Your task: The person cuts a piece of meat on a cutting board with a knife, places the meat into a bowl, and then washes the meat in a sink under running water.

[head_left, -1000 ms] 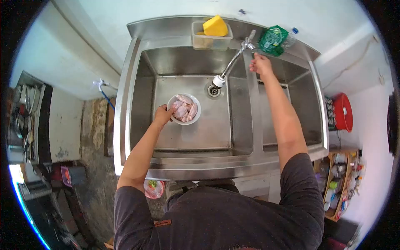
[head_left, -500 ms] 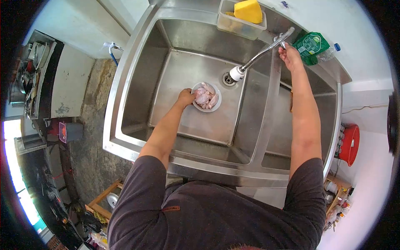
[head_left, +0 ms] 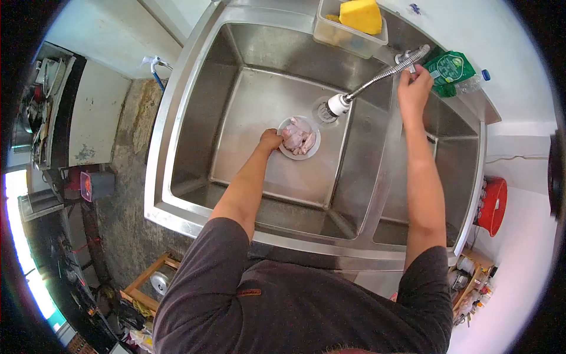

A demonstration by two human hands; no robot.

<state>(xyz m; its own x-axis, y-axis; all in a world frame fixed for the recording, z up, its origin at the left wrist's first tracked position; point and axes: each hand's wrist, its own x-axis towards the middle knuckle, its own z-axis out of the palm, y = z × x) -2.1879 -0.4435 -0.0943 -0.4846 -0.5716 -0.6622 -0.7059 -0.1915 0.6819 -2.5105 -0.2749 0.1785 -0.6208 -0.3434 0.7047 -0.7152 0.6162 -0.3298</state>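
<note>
My left hand [head_left: 271,140] pinches the near-left rim of a white bowl [head_left: 315,148] on the floor of the large steel basin. Raw chicken pieces [head_left: 298,137] lie in this bowl. Just beyond its right side, a flexible metal faucet [head_left: 383,76] with a white spray head [head_left: 338,105] points down over the drain [head_left: 325,112]. Up at the ledge behind the sink, my right hand [head_left: 415,91] is closed around the small tap handle [head_left: 411,68] at the faucet's base, its fingertips partly hidden behind the hand.
A steel divider [head_left: 386,147] separates the large basin from a smaller right one [head_left: 407,183]. On the back ledge stand a clear tub [head_left: 348,40] with a yellow sponge [head_left: 361,16], a green pouch [head_left: 451,69] and a clear bottle [head_left: 471,82]. A red basin [head_left: 492,206] hangs at right.
My right hand has turned at the tap handle, with its back now facing up. The bowl and my left hand have shifted slightly right, nearer the drain. The view has moved a little.
</note>
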